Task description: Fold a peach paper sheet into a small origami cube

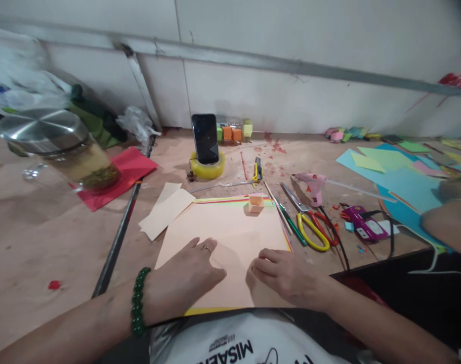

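Note:
A stack of coloured paper [222,227] lies in front of me with a pale peach sheet on top. My left hand [188,273], with a ring and a green bead bracelet [138,303], rests on the sheet's left part, thumb and fingers apart. On the right part sits my right hand [279,273], fingers curled together at the paper; whatever they pinch is hidden. A small folded peach paper box [255,205] stands at the stack's far edge. Cut peach strips [169,210] lie at its left corner.
Scissors [309,217], a pink glue gun [313,184], a purple device [367,222] and a box cutter [257,169] lie right and beyond. A phone [205,136] leans on a tape roll [211,169]. A glass jar [63,151] stands left. Another person's arm [450,217] is at right.

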A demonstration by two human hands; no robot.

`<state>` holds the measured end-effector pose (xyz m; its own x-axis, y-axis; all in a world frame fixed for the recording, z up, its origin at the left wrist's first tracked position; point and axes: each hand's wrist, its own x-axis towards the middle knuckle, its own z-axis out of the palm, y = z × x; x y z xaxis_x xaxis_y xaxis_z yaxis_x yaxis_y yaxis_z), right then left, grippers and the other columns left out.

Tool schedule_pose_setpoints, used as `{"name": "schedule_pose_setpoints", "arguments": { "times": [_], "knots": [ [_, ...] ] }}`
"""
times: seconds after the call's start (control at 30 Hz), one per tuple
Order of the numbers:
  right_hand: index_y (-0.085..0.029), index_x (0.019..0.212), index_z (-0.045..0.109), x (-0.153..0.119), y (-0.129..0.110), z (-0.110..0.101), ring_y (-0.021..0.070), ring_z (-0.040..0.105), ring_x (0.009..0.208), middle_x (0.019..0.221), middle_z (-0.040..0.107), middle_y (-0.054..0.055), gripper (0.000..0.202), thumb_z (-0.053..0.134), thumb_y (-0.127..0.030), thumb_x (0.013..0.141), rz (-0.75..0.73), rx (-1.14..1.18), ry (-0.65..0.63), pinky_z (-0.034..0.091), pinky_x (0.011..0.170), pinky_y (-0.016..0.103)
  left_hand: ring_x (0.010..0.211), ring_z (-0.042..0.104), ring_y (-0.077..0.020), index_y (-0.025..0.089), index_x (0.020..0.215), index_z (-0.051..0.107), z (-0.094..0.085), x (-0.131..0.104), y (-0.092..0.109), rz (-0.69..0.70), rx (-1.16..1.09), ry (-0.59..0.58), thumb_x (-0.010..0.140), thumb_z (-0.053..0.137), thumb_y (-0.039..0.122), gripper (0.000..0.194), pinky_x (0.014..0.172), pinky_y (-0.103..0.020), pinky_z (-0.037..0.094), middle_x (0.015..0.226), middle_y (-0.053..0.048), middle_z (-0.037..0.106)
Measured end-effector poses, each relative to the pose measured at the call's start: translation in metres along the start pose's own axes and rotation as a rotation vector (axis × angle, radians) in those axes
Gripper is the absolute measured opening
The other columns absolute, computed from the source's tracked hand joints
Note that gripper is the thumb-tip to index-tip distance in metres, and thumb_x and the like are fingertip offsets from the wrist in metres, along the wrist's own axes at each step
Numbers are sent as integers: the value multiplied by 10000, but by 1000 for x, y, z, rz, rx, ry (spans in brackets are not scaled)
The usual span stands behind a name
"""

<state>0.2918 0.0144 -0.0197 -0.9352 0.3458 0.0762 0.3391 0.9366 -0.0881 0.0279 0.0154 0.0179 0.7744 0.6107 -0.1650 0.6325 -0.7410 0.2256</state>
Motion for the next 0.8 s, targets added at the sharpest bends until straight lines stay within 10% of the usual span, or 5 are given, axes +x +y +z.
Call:
{"name": "schedule_pose_setpoints", "arguments": {
  "times": [0.33,0.53,0.8],
  "knots": [
    [-134,855,627,-28,2,-2,176,511,707,761,608,87,286,369,-38,931,172,-15,137,437,613,292,1183,530,-316,205,922,706,3,0,6,28,91,33,802,566,65,232,1017,-517,359,1228,-166,613],
    [-120,965,616,10,-13,-8,178,545,801,878,639,101,213,419,-55,918,117,102,191,475,697,291,820,591,-257,126,894,658,8,8,23,89,92,-38,803,521,73,173,887,-434,449,853,-117,663],
    [-115,892,630,17,-7,9,182,512,733,809,623,81,234,408,-47,915,14,49,130,461,630,292,1113,585,-222,113,1193,622,31,-22,28,-25,156,-30,795,389,-33,484,1134,-435,289,1156,-116,684]
  ]
}}
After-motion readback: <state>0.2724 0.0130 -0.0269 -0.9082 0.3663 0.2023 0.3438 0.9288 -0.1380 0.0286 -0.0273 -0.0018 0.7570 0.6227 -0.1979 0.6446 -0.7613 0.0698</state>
